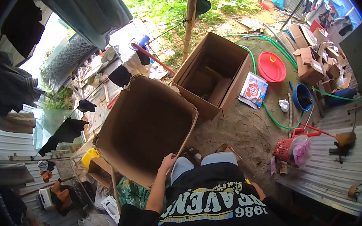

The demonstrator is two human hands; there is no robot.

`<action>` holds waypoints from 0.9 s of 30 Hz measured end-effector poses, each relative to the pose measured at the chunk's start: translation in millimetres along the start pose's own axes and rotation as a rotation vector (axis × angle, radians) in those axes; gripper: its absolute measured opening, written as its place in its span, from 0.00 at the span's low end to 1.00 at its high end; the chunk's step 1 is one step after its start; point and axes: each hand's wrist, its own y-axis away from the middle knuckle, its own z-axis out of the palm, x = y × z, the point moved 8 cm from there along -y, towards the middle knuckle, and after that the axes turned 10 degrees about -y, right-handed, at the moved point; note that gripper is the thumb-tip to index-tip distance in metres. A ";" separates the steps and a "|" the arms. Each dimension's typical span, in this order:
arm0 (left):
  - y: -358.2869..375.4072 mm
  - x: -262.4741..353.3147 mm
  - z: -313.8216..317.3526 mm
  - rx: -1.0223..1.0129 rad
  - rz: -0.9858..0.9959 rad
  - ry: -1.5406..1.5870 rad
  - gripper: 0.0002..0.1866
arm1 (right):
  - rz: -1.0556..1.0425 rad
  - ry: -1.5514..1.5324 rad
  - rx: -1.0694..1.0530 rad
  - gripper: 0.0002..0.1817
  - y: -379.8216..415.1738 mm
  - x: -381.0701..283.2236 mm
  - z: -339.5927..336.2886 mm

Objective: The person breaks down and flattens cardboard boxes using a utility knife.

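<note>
My left hand (168, 162) is closed on the lower right rim of a large open cardboard box (147, 127). This box is tilted, its dark inside facing me and its top edge ragged. At the right side of my black shirt, my right hand (259, 191) is partly hidden by the cloth. A small yellow tip shows beside its fingers; I cannot make out what it belongs to. A second open cardboard box (230, 85) stands upright on the ground just beyond the first.
A red basin (272, 67), a printed booklet (253, 91) and a blue tub (302, 97) lie to the right, with a green hose (271, 114) winding between them. Nearer stands a red basket (283, 148). Clothes (13, 85) hang at left. A bamboo pole (189, 23) rises behind the boxes.
</note>
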 end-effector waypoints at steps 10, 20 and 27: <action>23.8 -13.5 -29.4 0.031 -0.191 -0.101 0.15 | -0.217 -0.241 0.314 0.16 -224.7 -178.7 -74.2; -117.4 167.7 77.0 -0.044 -0.199 0.139 0.15 | -0.325 0.043 -0.155 0.14 -405.2 -275.5 -95.9; -121.8 247.9 91.5 0.028 -0.125 0.059 0.16 | -0.376 0.334 -0.138 0.16 -455.7 -274.3 -137.2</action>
